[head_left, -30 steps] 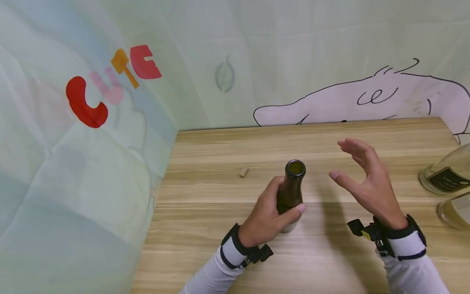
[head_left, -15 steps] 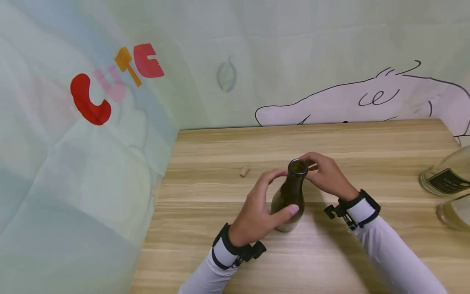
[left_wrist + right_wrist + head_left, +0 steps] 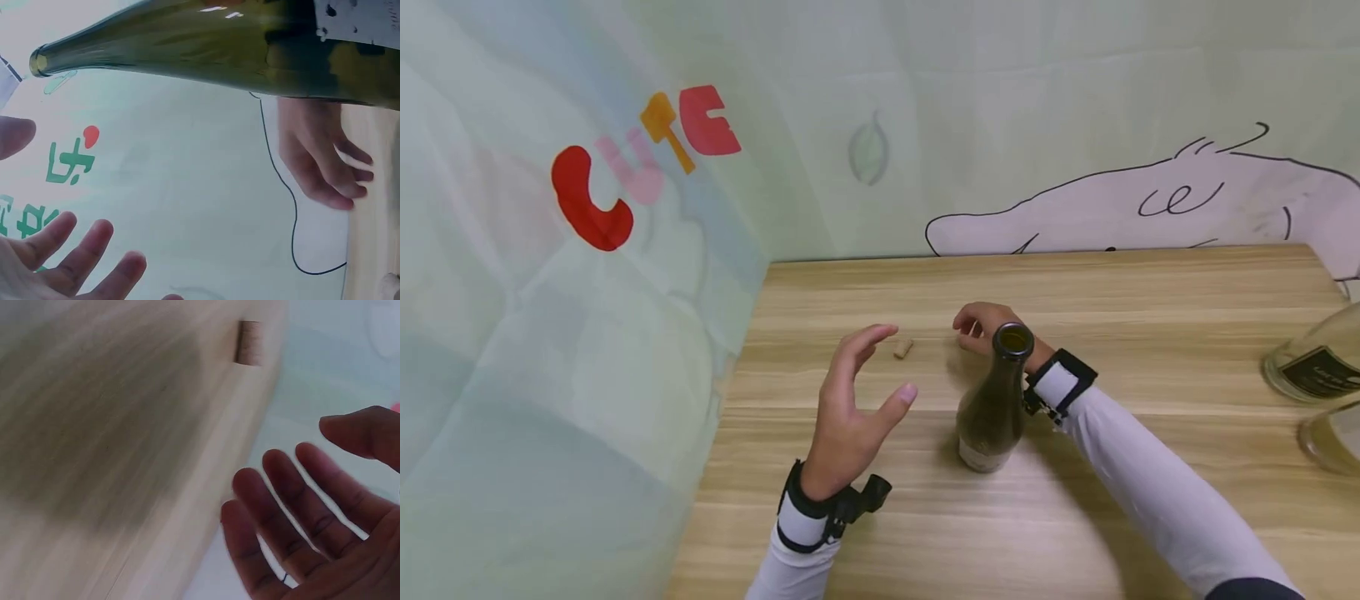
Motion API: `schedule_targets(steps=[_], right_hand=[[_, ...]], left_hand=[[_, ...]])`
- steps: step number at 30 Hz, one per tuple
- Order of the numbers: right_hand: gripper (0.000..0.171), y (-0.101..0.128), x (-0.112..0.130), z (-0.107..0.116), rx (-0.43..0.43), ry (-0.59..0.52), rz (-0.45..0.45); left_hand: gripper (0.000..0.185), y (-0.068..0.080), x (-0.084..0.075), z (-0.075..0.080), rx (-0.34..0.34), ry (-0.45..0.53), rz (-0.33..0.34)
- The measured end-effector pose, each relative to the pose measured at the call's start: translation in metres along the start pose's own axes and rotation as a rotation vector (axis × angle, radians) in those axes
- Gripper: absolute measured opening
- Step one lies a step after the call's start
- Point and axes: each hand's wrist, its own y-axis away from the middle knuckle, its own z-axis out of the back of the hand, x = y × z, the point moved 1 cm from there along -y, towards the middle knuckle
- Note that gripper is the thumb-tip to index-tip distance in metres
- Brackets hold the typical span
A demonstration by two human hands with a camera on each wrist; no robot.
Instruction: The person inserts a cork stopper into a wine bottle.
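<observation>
A dark green glass bottle [image 3: 988, 412] stands upright on the table, its mouth uncovered. To its left, my left hand [image 3: 846, 417] is off the glass, fingers and thumb spread with nothing between them. My right hand [image 3: 987, 327] reaches past the far side of the bottle, which hides part of the wrist. Its fingers are loosely bent and hold nothing in the right wrist view. A small cork [image 3: 903, 348] lies on the wood between the two hands, touched by neither. The left wrist view shows the bottle [image 3: 206, 53] large, with the right hand [image 3: 319, 147] beyond it.
Two clear glass bottles lie at the right edge; one bottle [image 3: 1318, 367] has a dark label, the other bottle [image 3: 1333, 437] is nearer. A printed cloth [image 3: 820, 125] hangs along the table's back and left sides. The wooden table [image 3: 820, 300] spans between.
My left hand has let go of the bottle and drawn away left. My right hand has moved left from the right side, passing behind the bottle towards the cork.
</observation>
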Motion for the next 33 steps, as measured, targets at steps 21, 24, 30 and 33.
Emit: schedule_targets(steps=[21,24,30,33], right_hand=[[0.027,-0.058,-0.002,-0.048,0.162,0.191,0.189],[0.025,-0.062,-0.002,-0.054,0.172,0.206,0.180],[0.015,-0.065,-0.003,-0.060,0.198,0.213,0.156],[0.015,-0.065,-0.003,-0.062,0.211,0.195,0.135]], left_hand=[[0.058,0.006,-0.020,-0.013,0.000,-0.005,-0.038],[0.058,0.007,-0.020,-0.013,0.003,-0.007,-0.032],[0.058,0.007,-0.019,-0.010,0.007,-0.009,-0.013],[0.058,0.008,-0.019,-0.009,0.003,-0.011,-0.005]])
